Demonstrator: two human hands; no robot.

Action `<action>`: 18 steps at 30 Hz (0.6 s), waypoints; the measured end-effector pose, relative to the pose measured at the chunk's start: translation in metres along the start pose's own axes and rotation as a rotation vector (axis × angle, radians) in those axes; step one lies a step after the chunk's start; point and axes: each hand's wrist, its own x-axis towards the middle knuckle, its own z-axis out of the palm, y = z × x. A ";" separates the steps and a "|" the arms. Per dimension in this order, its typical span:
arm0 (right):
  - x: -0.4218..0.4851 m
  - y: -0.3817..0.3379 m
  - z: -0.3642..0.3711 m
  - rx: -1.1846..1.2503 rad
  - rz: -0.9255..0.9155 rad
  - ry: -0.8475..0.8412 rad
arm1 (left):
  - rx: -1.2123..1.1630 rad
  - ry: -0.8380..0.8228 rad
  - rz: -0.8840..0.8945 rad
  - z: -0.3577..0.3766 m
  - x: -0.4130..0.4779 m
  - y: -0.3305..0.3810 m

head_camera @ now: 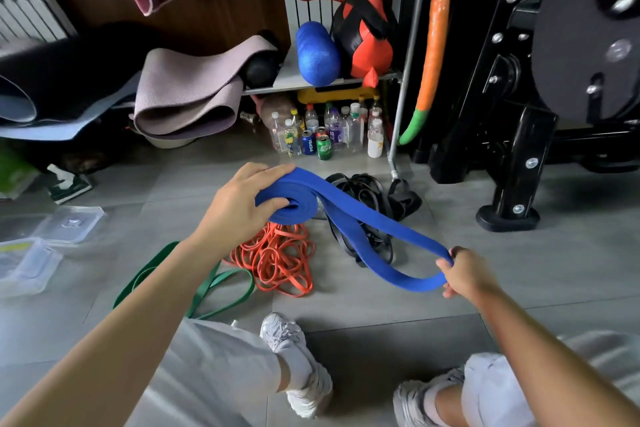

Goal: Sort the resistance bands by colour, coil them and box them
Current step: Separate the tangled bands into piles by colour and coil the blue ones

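A wide blue resistance band (363, 229) is half coiled in the air above the floor. My left hand (242, 199) grips the rolled end of it, fingers over the coil. My right hand (465, 272) pinches the far loop end, lower right. Under the coil lies a tangled heap of thin orange bands (280, 262). A green band (207, 282) lies flat on the tiles to the left of the orange heap, partly hidden by my left forearm. A pile of black bands (363, 191) sits behind the blue one.
Clear plastic boxes and lids (31, 253) lie at the far left on the floor. Bottles and cans (325, 133) stand under a shelf rack ahead. A black gym machine base (509, 215) is at the right. My feet in white shoes (298, 357) rest below.
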 end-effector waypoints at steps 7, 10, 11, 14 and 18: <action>-0.017 -0.021 -0.006 -0.212 -0.099 -0.351 | -0.046 -0.076 0.054 0.016 -0.003 0.017; -0.029 -0.052 -0.013 -0.104 -0.242 -0.386 | -0.058 -0.142 0.089 0.030 -0.005 0.026; -0.036 -0.065 -0.015 0.034 -0.263 -0.396 | -0.059 -0.167 0.101 0.035 -0.007 0.028; -0.052 -0.096 -0.018 0.437 -0.374 -0.383 | -0.020 -0.213 0.121 0.047 -0.011 0.032; -0.057 -0.114 -0.018 0.477 -0.573 -0.354 | -0.005 -0.237 0.147 0.047 -0.018 0.032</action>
